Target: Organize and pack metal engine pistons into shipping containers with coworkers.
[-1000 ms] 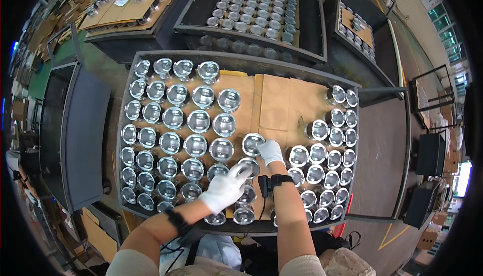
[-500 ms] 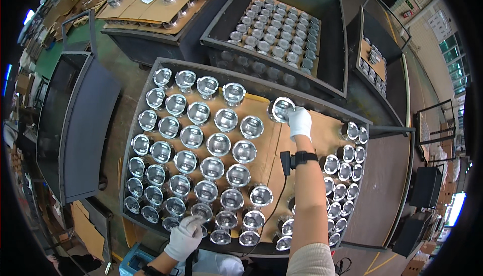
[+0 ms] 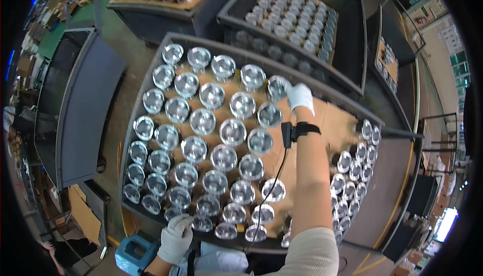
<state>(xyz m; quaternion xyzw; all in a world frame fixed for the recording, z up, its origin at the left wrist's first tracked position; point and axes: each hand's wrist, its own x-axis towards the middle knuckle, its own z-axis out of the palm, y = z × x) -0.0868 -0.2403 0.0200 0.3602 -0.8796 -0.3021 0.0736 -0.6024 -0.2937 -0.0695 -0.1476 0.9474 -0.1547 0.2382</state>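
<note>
Rows of shiny metal pistons (image 3: 203, 121) stand crown up on a brown cardboard sheet (image 3: 329, 125) inside a grey metal cart (image 3: 211, 43). My right hand (image 3: 301, 100), in a white glove, grips a piston (image 3: 276, 89) at the far end of the rows, close beside the neighbouring piston (image 3: 252, 77). Its fingertips lie on the piston's right side, and a black strap circles that wrist. Down at the cart's near edge, my gloved left hand (image 3: 175, 239) has its fingers curled together next to a piston (image 3: 173, 213), with nothing seen in them.
More pistons (image 3: 348, 190) line the cart's right side. A second cart (image 3: 347, 69) with pistons stands beyond, and a cardboard-topped one (image 3: 151, 12) at far left. A dark cart (image 3: 88, 110) is on the left, a blue plastic container (image 3: 132, 256) near my left arm. A black cable hangs from my right wrist.
My right hand has brought the piston leftward, up against the end of the far row. My left hand has drawn back slightly toward the near edge. The whole view has shifted.
</note>
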